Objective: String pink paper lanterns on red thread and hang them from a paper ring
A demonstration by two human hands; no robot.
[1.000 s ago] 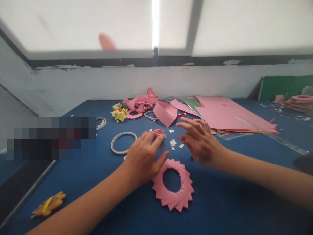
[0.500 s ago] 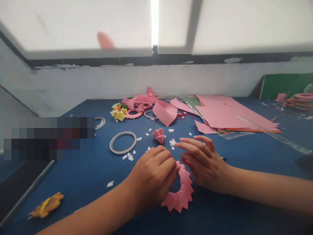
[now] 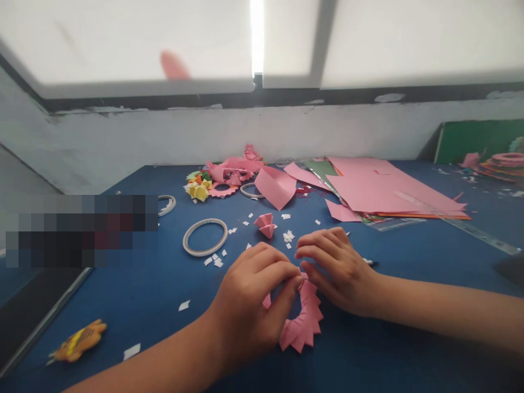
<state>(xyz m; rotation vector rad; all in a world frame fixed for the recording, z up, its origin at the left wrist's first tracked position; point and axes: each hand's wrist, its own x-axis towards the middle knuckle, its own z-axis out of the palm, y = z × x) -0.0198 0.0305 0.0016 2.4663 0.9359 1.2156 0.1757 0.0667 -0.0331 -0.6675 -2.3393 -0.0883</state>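
Observation:
A pink folded-paper ring (image 3: pixel 308 319) with a zigzag outer edge lies on the blue table. My left hand (image 3: pixel 262 295) covers its left side, thumb and forefinger pinched on its upper rim. Close by at the upper right is my right hand (image 3: pixel 338 267), its fingers loosely bent and the thumb apart from them beside the ring's rim. I see nothing held in it; whether the thumb touches the paper is unclear. Beyond both hands stands a small pink folded-paper piece (image 3: pixel 265 225), with white paper scraps (image 3: pixel 289 236) around it.
A tape roll (image 3: pixel 204 238) lies left of the hands. Pink paper sheets (image 3: pixel 393 188) and a clear ruler (image 3: pixel 478 234) are at the right. Paper flowers (image 3: pixel 200 190) sit at the back. A bear-shaped thing (image 3: pixel 79 341) lies front left; a pen-like thing (image 3: pixel 368 262) shows behind my right wrist.
My left thumb and forefinger have come together on the ring's upper rim. The right hand's raised fingers have bent down and drawn closer to the ring. The ring has shifted slightly.

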